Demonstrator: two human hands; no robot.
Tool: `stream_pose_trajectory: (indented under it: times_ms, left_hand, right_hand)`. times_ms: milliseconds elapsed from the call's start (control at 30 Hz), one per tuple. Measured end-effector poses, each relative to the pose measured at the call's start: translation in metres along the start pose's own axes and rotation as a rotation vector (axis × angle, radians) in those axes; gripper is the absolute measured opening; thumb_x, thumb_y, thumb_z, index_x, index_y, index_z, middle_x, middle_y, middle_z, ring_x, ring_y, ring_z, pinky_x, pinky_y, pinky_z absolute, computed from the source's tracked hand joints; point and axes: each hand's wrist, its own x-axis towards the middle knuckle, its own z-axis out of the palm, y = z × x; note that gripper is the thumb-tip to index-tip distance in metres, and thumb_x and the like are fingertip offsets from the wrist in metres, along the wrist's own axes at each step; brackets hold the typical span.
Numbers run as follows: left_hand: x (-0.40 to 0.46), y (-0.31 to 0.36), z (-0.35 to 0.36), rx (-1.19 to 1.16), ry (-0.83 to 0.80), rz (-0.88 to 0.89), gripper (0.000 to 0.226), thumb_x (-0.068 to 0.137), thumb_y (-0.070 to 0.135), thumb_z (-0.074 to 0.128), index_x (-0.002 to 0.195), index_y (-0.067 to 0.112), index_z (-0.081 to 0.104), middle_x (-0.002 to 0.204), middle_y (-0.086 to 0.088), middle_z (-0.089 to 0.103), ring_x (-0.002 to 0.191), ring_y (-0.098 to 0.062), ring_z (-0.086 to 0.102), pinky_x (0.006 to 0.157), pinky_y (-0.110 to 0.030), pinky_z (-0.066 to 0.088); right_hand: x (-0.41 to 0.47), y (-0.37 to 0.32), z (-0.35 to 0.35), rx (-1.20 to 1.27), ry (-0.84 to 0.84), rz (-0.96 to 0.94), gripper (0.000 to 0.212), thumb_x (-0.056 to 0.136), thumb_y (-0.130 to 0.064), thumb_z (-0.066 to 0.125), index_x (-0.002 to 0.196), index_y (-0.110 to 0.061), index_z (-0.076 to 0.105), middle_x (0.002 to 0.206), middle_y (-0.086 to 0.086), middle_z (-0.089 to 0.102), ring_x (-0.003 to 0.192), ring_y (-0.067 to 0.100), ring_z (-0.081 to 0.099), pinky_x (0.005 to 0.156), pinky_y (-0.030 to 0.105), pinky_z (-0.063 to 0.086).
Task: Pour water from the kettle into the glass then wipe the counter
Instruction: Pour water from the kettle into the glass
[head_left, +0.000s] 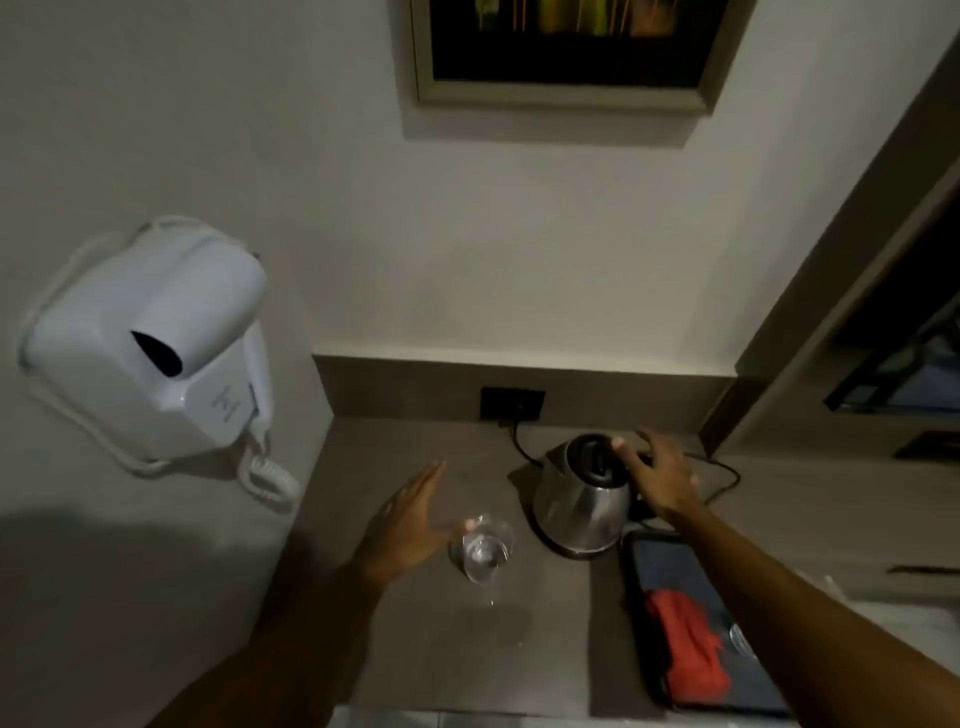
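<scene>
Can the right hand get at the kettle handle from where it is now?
Probably yes. The right hand is open, right over the kettle at its lid and handle side, with nothing between them. The glass and the left hand are off to the other side.

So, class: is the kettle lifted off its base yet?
No, the kettle sits on the counter, with the right hand open over its handle.

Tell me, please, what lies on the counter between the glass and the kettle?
Nothing: in the head view only bare counter separates the glass from the kettle. The two stand close together but apart.
</scene>
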Motion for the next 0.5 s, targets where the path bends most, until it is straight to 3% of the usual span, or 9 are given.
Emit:
stream_pose_trajectory:
  times_ms: [67,133,200,300,367,500]
  left_hand:
    - [0.003,-0.005,0.013,0.04,-0.118,-0.005,0.134,0.04,0.099,0.054,0.153,0.039,0.018,0.161,0.006,0.03,0.146,-0.017,0.031,0.117,-0.043,0.031]
    - [-0.002,-0.014,0.031,0.05,-0.172,0.004,0.134,0.035,0.096,0.059,0.15,0.035,0.028,0.154,0.006,0.041,0.141,-0.018,0.039,0.115,-0.032,0.031]
    - [-0.004,-0.023,0.048,-0.007,-0.162,0.03,0.121,0.04,0.084,0.075,0.146,0.038,0.037,0.148,0.011,0.047,0.136,-0.012,0.044,0.109,-0.022,0.031]
    - [0.001,-0.031,0.066,-0.075,-0.169,0.024,0.112,0.043,0.07,0.084,0.143,0.04,0.042,0.14,0.018,0.052,0.123,-0.003,0.051,0.107,-0.022,0.038]
    - [0.007,-0.033,0.071,-0.093,-0.167,0.003,0.105,0.044,0.068,0.085,0.138,0.043,0.046,0.131,0.023,0.057,0.11,-0.002,0.059,0.101,-0.029,0.048]
    - [0.017,-0.035,0.073,-0.063,-0.155,-0.041,0.1,0.04,0.075,0.079,0.132,0.048,0.05,0.12,0.02,0.067,0.108,-0.008,0.063,0.099,-0.035,0.049]
  right_hand:
    - [0.009,0.005,0.003,0.126,0.042,0.021,0.075,0.077,-0.082,0.047,0.122,-0.023,0.06,0.125,0.008,0.063,0.115,0.026,0.059,0.103,0.05,0.044]
    - [0.012,0.012,0.006,0.199,0.107,0.029,0.049,0.086,-0.061,0.058,0.1,-0.015,0.065,0.098,0.006,0.069,0.094,0.024,0.065,0.086,0.038,0.054]
    - [0.012,0.019,0.012,0.278,0.163,0.017,0.031,0.093,-0.04,0.059,0.085,-0.011,0.065,0.077,0.004,0.066,0.077,0.028,0.065,0.067,0.026,0.054]
    - [0.013,0.037,0.02,0.443,0.201,0.075,0.041,0.096,-0.043,0.055,0.082,-0.005,0.066,0.074,0.016,0.068,0.064,0.031,0.068,0.053,0.031,0.056]
    - [0.016,0.043,0.025,0.536,0.206,0.152,0.05,0.096,-0.046,0.053,0.081,0.001,0.064,0.07,0.018,0.066,0.055,0.023,0.066,0.047,0.028,0.053]
    - [0.026,0.044,0.024,0.585,0.223,0.212,0.068,0.077,-0.07,0.061,0.074,-0.002,0.063,0.061,0.012,0.062,0.06,0.03,0.059,0.056,0.034,0.05]
